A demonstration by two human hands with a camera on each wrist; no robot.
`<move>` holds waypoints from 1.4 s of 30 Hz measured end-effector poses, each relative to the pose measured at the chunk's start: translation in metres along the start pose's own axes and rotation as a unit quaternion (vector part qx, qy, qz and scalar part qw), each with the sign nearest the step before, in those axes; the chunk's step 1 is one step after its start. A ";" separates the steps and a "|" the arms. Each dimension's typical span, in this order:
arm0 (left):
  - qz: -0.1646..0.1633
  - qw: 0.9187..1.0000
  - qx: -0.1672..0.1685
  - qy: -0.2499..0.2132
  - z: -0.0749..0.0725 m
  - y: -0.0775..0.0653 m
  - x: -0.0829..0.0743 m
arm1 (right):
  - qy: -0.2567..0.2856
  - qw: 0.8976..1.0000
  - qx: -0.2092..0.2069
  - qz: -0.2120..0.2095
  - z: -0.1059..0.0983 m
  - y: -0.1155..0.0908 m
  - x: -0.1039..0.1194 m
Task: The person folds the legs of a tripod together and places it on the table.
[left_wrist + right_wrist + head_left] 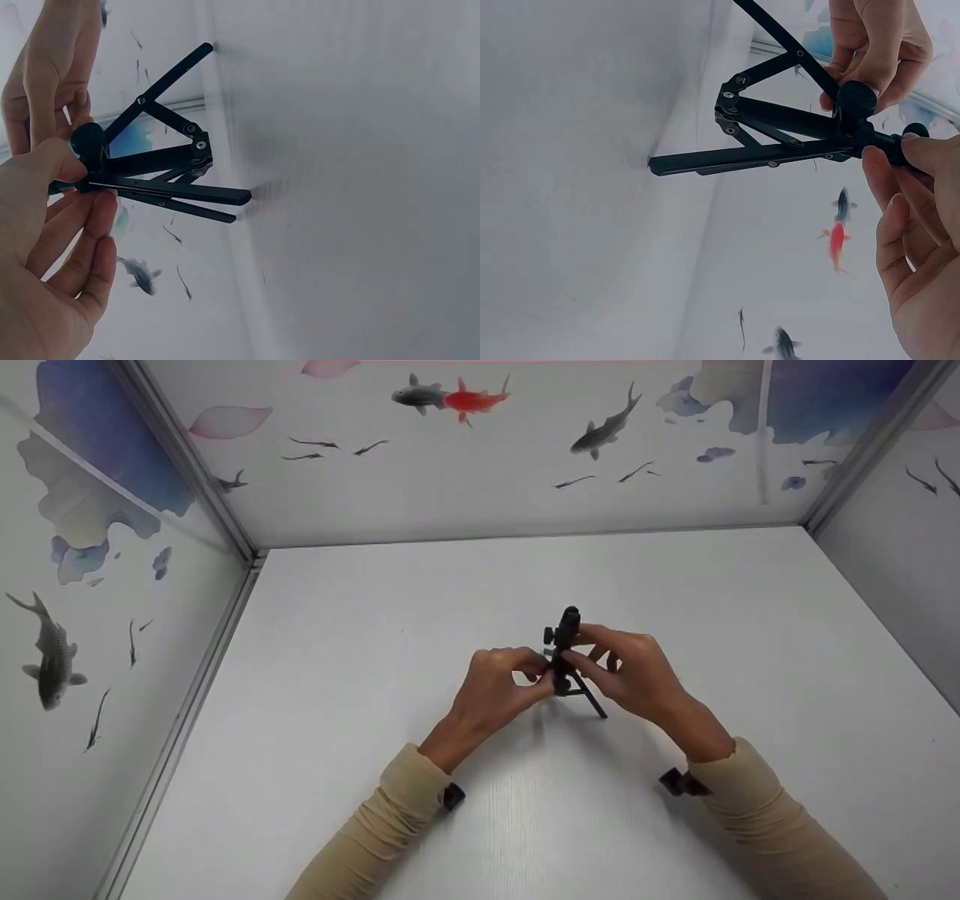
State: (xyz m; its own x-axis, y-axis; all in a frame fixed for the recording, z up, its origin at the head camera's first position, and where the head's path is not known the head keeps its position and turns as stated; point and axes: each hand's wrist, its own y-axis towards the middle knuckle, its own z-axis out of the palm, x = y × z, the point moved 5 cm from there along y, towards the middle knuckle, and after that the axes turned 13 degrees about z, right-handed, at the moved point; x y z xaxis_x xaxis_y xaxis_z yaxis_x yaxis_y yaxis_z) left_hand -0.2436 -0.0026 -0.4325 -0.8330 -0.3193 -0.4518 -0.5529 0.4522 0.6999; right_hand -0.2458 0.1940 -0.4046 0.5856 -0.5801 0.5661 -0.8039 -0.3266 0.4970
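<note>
A small black tripod (pixel 568 630) stands upright between both hands, its hinged legs partly spread. My left hand (pixel 499 686) pinches it low on the left, near the upper end of a leg. Higher up, the right hand (pixel 637 671) holds the central column between thumb and fingers. In the left wrist view, the tripod legs (pixel 180 189) reach to the white tabletop, with one leg angled wide from the others. A round knob (pixel 856 100) sticks out beside the column in the right wrist view. Fingers hide part of the leg joints.
The white tabletop (pixel 330 660) spreads around the hands. Panels printed with fish enclose it, with a back wall (pixel 480 472) and a left wall (pixel 112 622). Small black devices, a left one (pixel 453 796) and a right one (pixel 679 782), sit at the sleeve cuffs.
</note>
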 end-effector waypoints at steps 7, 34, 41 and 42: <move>0.003 1.000 -0.003 0.001 0.000 0.001 -0.001 | 0.002 1.000 0.004 0.003 -0.001 0.000 0.001; 0.004 1.000 -0.019 0.012 -0.002 0.000 -0.004 | -0.001 1.000 0.004 0.000 -0.001 0.000 0.002; 0.003 1.000 -0.018 0.017 -0.003 0.001 -0.004 | 0.005 1.000 0.000 -0.002 -0.001 0.000 0.000; 0.003 1.000 -0.018 0.017 -0.003 0.001 -0.004 | 0.006 1.000 -0.001 -0.003 -0.001 0.000 0.000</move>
State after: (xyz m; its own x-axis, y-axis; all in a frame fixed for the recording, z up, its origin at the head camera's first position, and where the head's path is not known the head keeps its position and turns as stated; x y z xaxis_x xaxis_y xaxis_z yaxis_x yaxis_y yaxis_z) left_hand -0.2409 -0.0035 -0.4290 -0.8351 -0.3449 -0.4286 -0.5460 0.4245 0.7222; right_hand -0.2455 0.1949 -0.4046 0.5917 -0.5690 0.5710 -0.8002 -0.3290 0.5014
